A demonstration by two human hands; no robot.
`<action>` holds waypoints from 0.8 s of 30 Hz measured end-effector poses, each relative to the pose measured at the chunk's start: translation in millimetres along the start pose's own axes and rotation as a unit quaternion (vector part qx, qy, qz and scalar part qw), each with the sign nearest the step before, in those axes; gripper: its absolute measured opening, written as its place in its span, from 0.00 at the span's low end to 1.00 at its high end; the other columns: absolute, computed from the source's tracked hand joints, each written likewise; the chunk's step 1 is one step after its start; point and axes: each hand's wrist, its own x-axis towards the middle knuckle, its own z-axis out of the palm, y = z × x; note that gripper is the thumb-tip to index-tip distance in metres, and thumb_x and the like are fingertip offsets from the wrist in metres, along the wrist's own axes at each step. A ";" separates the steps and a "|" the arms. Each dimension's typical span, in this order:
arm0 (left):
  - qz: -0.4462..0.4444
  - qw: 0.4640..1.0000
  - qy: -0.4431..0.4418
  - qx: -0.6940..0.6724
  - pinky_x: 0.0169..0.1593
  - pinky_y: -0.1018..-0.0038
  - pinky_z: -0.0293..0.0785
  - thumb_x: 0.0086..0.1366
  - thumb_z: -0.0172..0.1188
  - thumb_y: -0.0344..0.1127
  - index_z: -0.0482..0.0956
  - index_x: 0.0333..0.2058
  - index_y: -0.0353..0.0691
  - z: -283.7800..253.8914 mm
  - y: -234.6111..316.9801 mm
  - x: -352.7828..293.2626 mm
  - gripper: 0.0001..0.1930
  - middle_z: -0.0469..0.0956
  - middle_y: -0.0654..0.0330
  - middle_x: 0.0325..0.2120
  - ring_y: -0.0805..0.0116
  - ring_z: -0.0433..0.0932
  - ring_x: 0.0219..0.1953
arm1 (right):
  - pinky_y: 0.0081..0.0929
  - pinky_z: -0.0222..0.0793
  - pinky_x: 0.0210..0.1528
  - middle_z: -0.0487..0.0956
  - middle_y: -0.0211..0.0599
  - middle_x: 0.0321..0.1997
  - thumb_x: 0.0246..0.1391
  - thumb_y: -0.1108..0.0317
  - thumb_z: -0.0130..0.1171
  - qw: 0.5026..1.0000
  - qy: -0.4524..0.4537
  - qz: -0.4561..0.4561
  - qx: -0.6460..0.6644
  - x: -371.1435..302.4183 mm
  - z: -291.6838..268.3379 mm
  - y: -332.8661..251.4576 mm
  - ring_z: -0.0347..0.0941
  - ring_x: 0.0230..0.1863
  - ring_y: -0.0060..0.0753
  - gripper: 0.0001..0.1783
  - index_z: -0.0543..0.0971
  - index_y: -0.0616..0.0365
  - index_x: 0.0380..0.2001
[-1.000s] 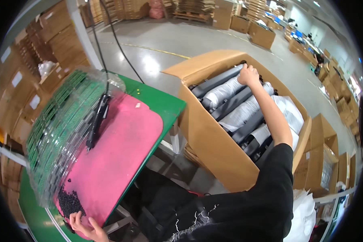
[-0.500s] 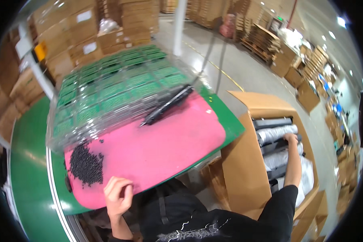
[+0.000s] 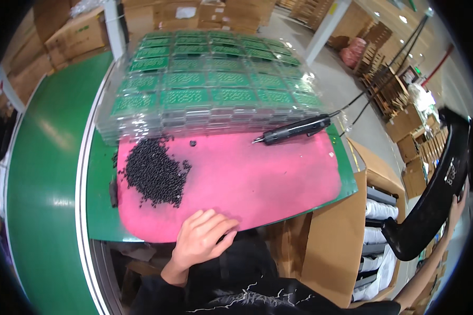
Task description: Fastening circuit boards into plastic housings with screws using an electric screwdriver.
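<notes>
The right hand (image 3: 458, 206) gripped a stiff-looking, curved black plastic housing (image 3: 430, 210), best held mid-length; the left hand (image 3: 202, 239) relaxed at the green tabletop's (image 3: 102, 218) front edge.

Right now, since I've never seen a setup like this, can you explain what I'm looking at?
There's no robot: these are a person's bare hands, seen by a wide fisheye camera worn on the head, looking down, so straight edges bend. The right hand holds a long, curved, glossy black part beside an open brown cardboard box. The left hand, loosely curled with nothing visible in it, is at the near edge of a pink rounded mat. On the mat lie a heap of tiny black pieces and a black pen-shaped power tool. Behind are stacked clear plastic trays holding green boards.
</notes>
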 end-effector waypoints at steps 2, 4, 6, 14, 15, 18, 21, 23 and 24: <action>-0.012 0.996 0.038 -0.077 0.32 0.71 0.70 0.52 0.67 0.28 0.82 0.35 0.38 1.2 -16.8 -7.7 0.10 0.78 0.62 0.27 0.65 0.75 0.28 | 0.30 0.56 0.69 0.67 0.45 0.67 0.66 0.73 0.48 0.998 -0.043 -0.045 0.032 26.0 14.7 -109.7 0.64 0.67 0.36 0.26 0.65 0.61 0.66; 0.000 0.973 0.102 -0.205 0.33 0.70 0.72 0.51 0.65 0.23 0.82 0.34 0.35 -5.4 -28.0 -11.6 0.10 0.79 0.59 0.27 0.64 0.76 0.28 | 0.28 0.57 0.68 0.73 0.45 0.62 0.67 0.72 0.50 0.992 -0.116 -0.042 0.003 42.5 29.5 -134.0 0.68 0.63 0.34 0.21 0.70 0.63 0.62; 0.003 0.965 0.142 -0.222 0.37 0.67 0.71 0.51 0.66 0.25 0.81 0.38 0.34 -14.1 -24.6 -6.0 0.13 0.79 0.54 0.30 0.59 0.76 0.32 | 0.26 0.70 0.48 0.82 0.41 0.41 0.63 0.72 0.55 0.977 -0.199 -0.064 0.052 15.4 95.0 -318.2 0.76 0.43 0.28 0.12 0.79 0.67 0.46; -0.026 0.992 -0.011 0.122 0.57 0.61 0.66 0.55 0.68 0.35 0.64 0.61 0.38 -41.3 -16.9 64.0 0.36 0.69 0.51 0.53 0.51 0.67 0.56 | 0.44 0.74 0.40 0.80 0.45 0.35 0.55 0.57 0.63 0.760 -0.464 -0.411 0.196 -46.4 260.8 -542.6 0.78 0.35 0.52 0.15 0.81 0.58 0.34; -0.024 0.990 -0.054 0.130 0.55 0.61 0.67 0.55 0.67 0.35 0.71 0.54 0.37 -34.6 -30.6 71.7 0.28 0.72 0.54 0.47 0.53 0.69 0.53 | 0.42 0.74 0.41 0.80 0.44 0.39 0.55 0.56 0.64 0.739 -0.490 -0.418 0.195 -48.8 269.4 -551.2 0.78 0.37 0.50 0.16 0.81 0.58 0.37; -0.064 0.968 -0.150 0.192 0.50 0.61 0.68 0.55 0.67 0.36 0.78 0.42 0.35 -19.0 -81.8 77.2 0.17 0.75 0.57 0.39 0.57 0.74 0.47 | 0.28 0.70 0.44 0.75 0.36 0.46 0.54 0.60 0.67 0.633 -0.517 -0.316 0.481 -32.2 292.6 -587.0 0.73 0.45 0.31 0.20 0.78 0.58 0.46; -0.004 0.977 -0.110 0.183 0.45 0.63 0.67 0.55 0.66 0.37 0.79 0.30 0.37 -12.9 -104.4 86.7 0.10 0.76 0.59 0.32 0.60 0.76 0.40 | 0.34 0.68 0.54 0.73 0.41 0.52 0.56 0.64 0.62 0.785 -0.251 -0.368 0.431 -3.4 338.3 -619.0 0.71 0.52 0.41 0.19 0.75 0.57 0.50; 0.020 0.967 -0.088 0.240 0.41 0.65 0.66 0.55 0.66 0.38 0.79 0.27 0.40 -13.1 -103.1 90.9 0.09 0.75 0.60 0.29 0.62 0.77 0.36 | 0.42 0.66 0.58 0.69 0.42 0.58 0.55 0.65 0.61 0.874 -0.177 -0.354 0.283 11.3 365.9 -644.5 0.66 0.58 0.50 0.22 0.72 0.55 0.53; 0.044 0.961 -0.078 0.260 0.42 0.66 0.65 0.55 0.65 0.38 0.77 0.26 0.41 -11.9 -103.4 92.9 0.09 0.75 0.61 0.28 0.64 0.76 0.36 | 0.44 0.64 0.61 0.67 0.42 0.61 0.55 0.63 0.61 0.886 -0.206 -0.321 0.264 20.3 389.7 -650.5 0.63 0.62 0.50 0.26 0.71 0.55 0.56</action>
